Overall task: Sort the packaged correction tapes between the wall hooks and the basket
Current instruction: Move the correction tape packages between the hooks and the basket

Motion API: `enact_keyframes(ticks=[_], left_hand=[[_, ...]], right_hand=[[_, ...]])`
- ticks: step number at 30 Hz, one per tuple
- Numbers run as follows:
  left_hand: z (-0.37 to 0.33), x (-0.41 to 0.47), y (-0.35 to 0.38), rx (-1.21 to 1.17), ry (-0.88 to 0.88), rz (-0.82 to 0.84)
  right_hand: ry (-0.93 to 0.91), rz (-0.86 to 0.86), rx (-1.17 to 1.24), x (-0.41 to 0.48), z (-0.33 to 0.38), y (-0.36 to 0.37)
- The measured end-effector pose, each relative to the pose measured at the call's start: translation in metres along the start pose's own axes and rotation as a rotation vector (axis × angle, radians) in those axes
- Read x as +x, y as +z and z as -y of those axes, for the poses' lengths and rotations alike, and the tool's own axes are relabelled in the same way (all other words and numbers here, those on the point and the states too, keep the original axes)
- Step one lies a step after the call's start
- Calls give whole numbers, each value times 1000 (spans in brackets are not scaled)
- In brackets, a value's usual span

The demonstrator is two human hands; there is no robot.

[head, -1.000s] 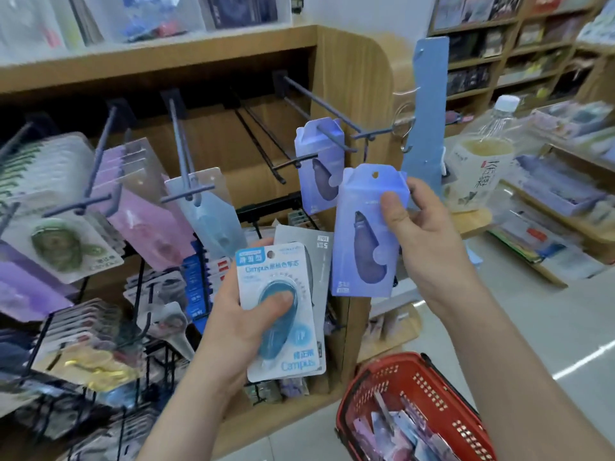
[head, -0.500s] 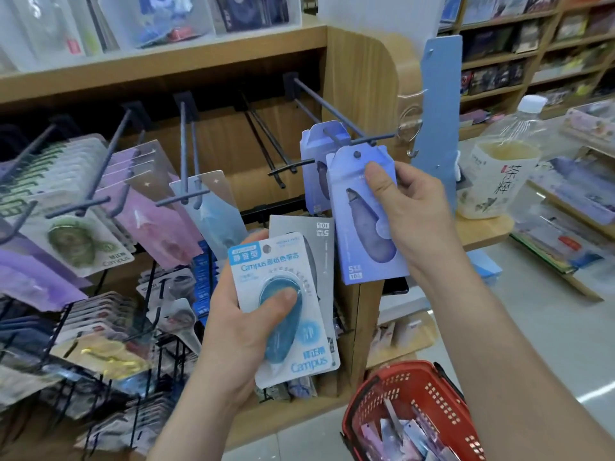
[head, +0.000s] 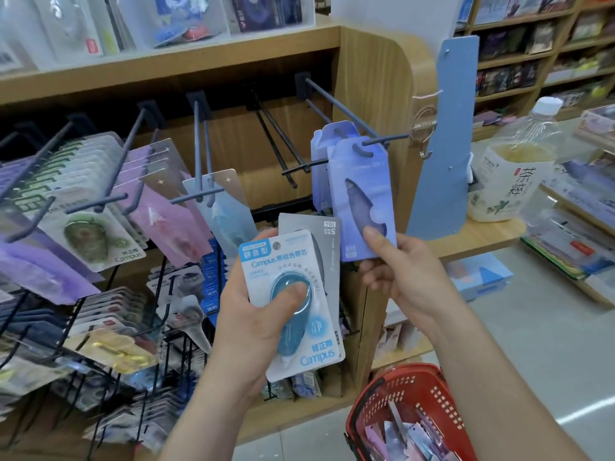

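Right, both hands are up at the display and both are loaded. The right hand [head: 406, 277] pinches the bottom edge of a periwinkle correction tape pack [head: 361, 194], thumb flat on the front, fingers curled behind. That pack's hang-slot sits at the tip of the rightmost wall hook [head: 392, 138], the card hanging upright with a slight tilt. Just behind it on the same hook hangs a matching periwinkle pack [head: 318, 168], the two overlapping. Over to the left hand [head: 249, 314]: it grips two packs as a stack, low and in front of the shelf. On top sits a white-and-blue Campus pack [head: 289, 261], thumb pressed onto its teal blister, and a grey pack [head: 321, 234] peeks out behind it, fingers wrapped round the back of both. Down at the bottom right sits the red basket [head: 436, 400], below the right forearm, with a jumble of pale packaged tapes [head: 409, 437] inside. Further left along the wall the hooks carry a light blue pack [head: 226, 211], a pink-purple row [head: 173, 224] and a green Campus row [head: 90, 234]. Beside the wooden end panel stands a blue board [head: 446, 144], and a drink bottle [head: 512, 174] rests on the small ledge to its right.
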State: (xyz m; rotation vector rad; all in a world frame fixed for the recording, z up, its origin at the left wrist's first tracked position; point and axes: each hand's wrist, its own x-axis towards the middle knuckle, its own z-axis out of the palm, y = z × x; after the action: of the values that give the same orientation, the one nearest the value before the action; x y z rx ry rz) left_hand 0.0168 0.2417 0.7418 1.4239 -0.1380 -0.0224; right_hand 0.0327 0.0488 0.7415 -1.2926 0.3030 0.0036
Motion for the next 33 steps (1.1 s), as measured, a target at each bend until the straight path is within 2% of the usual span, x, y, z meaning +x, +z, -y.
enact_keyframes(ticks=[5,9,12,15,17,21,24,30,33], left_hand=[[0,0,1,21,4,-5],[0,3,4,20,-11,-24],[0,5,6,16,-22,-32],[0,7,11,-26,-54,-59],[2,7,14,-80,-74,-69],[5,4,22,-195,-78,-80],[7,3,20,-237,-99,-86],[11,-2,3,-174,-211,32],[10,-4,-10,-112,-220,35]], right_hand=[[52,-160,301,26,1,29],[89,-149,501,31,1,40],[81,-95,400,15,-4,30],[41,167,120,-15,-14,22],[-4,256,105,-29,-17,27],[-109,60,156,-34,-21,38],[-119,-32,213,-36,-25,42],[-50,-76,414,-33,-25,46],[-113,-25,212,-31,-25,42]])
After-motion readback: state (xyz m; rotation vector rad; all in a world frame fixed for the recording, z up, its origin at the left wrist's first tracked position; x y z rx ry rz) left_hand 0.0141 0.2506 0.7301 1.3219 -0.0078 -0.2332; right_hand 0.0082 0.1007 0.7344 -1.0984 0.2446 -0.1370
